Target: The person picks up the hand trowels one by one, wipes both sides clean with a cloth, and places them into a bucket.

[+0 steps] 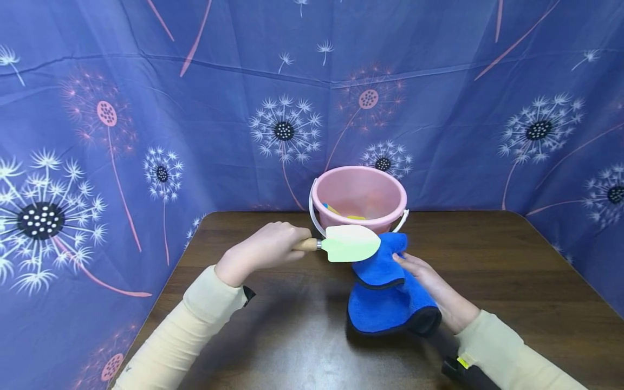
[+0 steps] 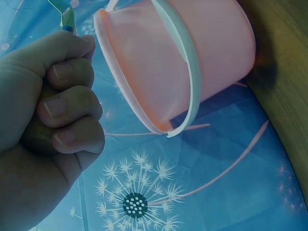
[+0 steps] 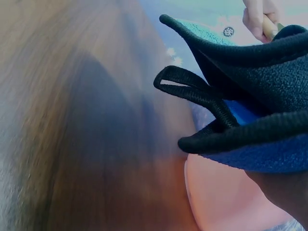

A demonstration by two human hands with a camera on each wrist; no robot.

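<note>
My left hand (image 1: 273, 244) grips the wooden handle of a garden trowel (image 1: 352, 244) with a pale green blade. The blade points right, in front of the pink bucket and over the top edge of the cloth. In the left wrist view the fingers (image 2: 72, 106) curl round the handle. Folded in my right hand (image 1: 434, 281) is a blue cloth (image 1: 377, 309) with black edging, held above the table. A black hanging loop (image 3: 187, 89) shows on it in the right wrist view; most of that hand is hidden there.
A pink bucket (image 1: 318, 197) with a white handle (image 2: 192, 72) stands at the table's back edge. Yellow and blue pieces (image 1: 355, 218) lie inside it. Behind the brown wooden table (image 1: 273, 336) hangs a blue curtain (image 1: 219, 135) with dandelion prints.
</note>
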